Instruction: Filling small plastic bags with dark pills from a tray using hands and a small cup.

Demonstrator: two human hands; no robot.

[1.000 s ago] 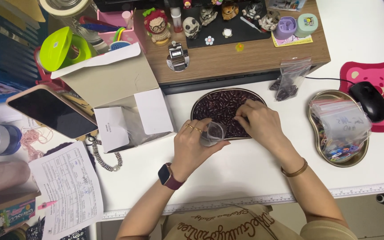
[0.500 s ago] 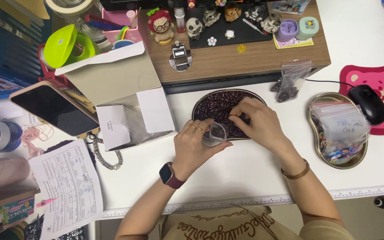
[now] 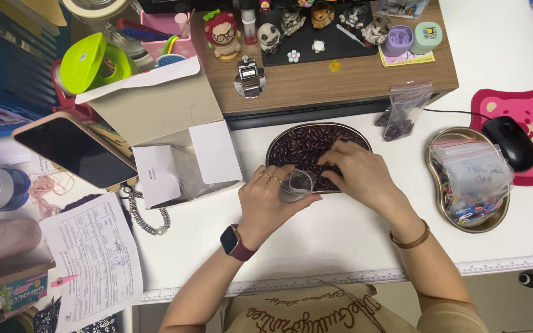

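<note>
Dark maroon beads, clear cup, pink mouse pad, burgundy watch.

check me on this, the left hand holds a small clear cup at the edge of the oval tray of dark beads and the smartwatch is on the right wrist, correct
Not quite. In the head view the smartwatch is on the left wrist; the right wrist wears a thin bangle. The left hand does hold the clear cup at the oval tray.

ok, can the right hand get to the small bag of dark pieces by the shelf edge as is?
Probably yes. The right hand rests on the tray of dark pieces, and the small bag lies just beyond on bare white desk, with nothing between.
</note>
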